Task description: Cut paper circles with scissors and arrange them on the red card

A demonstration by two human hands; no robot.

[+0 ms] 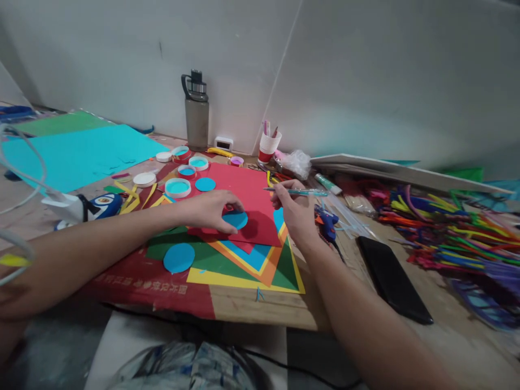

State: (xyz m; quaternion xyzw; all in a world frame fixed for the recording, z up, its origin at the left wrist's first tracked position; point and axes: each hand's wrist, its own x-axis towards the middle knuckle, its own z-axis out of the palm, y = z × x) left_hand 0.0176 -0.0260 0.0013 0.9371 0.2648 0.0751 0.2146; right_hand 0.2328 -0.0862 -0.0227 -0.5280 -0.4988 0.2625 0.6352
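Note:
My left hand (219, 211) curves over a blue paper circle (236, 219) on the red paper sheet (260, 195), thumb and fingers at the circle's edges. Between the fingers of my right hand (294, 206) is a slim pen or pencil (309, 192) with a see-through bluish barrel, its point facing left above the sheet's right edge. A second blue circle (205, 184) lies at the upper left of the red sheet, and another blue circle (179, 258) is nearer me on a green sheet (227, 265). Under the red sheet, layered paper in orange, blue and yellow shows.
Round tape rolls (177, 188) and a bottle (197, 114) stand behind my left hand. A cup of pens (268, 146) is at the wall. To the right are a blue glue gun (327, 222), a black phone (394, 279) and many pipe cleaners (455, 227).

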